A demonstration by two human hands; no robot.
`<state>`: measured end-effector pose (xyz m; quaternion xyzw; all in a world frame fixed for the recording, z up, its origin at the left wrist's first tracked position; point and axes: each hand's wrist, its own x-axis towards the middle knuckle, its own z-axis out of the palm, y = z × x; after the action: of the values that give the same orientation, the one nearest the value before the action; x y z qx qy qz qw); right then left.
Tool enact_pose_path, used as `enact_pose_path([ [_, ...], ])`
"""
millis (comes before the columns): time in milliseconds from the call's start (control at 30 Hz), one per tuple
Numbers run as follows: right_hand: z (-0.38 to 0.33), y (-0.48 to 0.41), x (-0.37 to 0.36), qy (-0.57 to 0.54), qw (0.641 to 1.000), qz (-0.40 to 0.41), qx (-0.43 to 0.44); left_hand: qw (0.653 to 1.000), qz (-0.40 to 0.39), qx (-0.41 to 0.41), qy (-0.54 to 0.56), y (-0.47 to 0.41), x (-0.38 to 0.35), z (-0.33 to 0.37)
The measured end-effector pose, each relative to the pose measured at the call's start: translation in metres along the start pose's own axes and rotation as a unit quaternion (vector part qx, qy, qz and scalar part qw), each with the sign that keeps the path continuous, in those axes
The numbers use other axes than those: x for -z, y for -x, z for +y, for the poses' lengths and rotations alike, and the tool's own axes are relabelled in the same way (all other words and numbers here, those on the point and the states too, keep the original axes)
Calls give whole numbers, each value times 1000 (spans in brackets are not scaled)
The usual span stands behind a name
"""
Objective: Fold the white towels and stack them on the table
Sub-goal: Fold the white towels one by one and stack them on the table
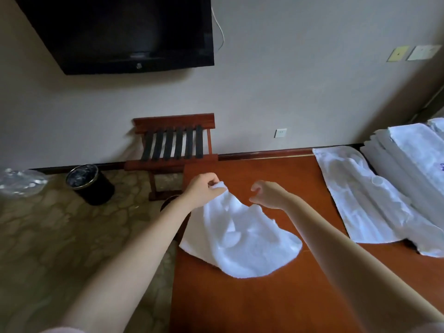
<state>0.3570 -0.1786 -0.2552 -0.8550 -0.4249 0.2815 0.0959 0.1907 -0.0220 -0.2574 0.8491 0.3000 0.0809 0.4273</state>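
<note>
A crumpled white terry towel (pixel 240 236) lies on the near left part of the reddish-brown wooden bench (pixel 240 304), and its left edge reaches the bench's left side. The left hand (pixel 204 188) pinches the towel's far corner between the thumb and curled fingers (pixel 212 181). It holds that corner lifted off the bench, so the cloth slopes down from it toward the near side.

The right hand (pixel 266 193) hovers just right of that corner, above the towel's far edge. Its fingers are loosely curled, with thumb and forefinger apart and nothing visible between them. Whether the underside of this hand touches the cloth cannot be told.

To the right, a flat white towel strip (pixel 360 200) is spread out from the bench's far edge toward the near right. At the far right sits a stack of folded white towels (pixel 408 159), right against the strip.

Past the bench's far left corner, a dark red wooden luggage rack (pixel 175 145) with 6 black straps stands against the pale wall. Left of it on the patterned floor are a round black waste bin (pixel 89 183) and a clear plastic bag (pixel 19 181). A black flat-screen television (pixel 120 32) hangs on the wall above.
</note>
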Motion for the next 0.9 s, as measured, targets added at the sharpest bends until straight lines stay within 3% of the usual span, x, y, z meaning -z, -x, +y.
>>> enact_pose_path([
  [133, -24, -17, 3, -141, 981, -58, 120, 999, -26, -16, -21, 5, 1, 7],
  [233, -40, -25, -3, -76, 978, -108, 164, 998, -27, -46, -43, 4, 14, 10],
  [333, -50, -30, -9, 18, 979, -55, 193, 997, -14, -53, -53, 6, 33, 11],
  [400, -51, -29, -8, 22, 977, -10, 212, 997, -15, -50, -56, 7, 43, 5],
  [600, -48, -11, 22, -171, 974, 40, 142, 991, -70, 65, -95, 9, 47, -26],
  [733, -49, 10, 41, -245, 956, 89, 132, 996, -34, 28, -76, 1, 51, -13],
  [900, -28, 33, 51, -311, 941, 98, 96, 994, -83, -19, 65, -10, 69, 35],
])
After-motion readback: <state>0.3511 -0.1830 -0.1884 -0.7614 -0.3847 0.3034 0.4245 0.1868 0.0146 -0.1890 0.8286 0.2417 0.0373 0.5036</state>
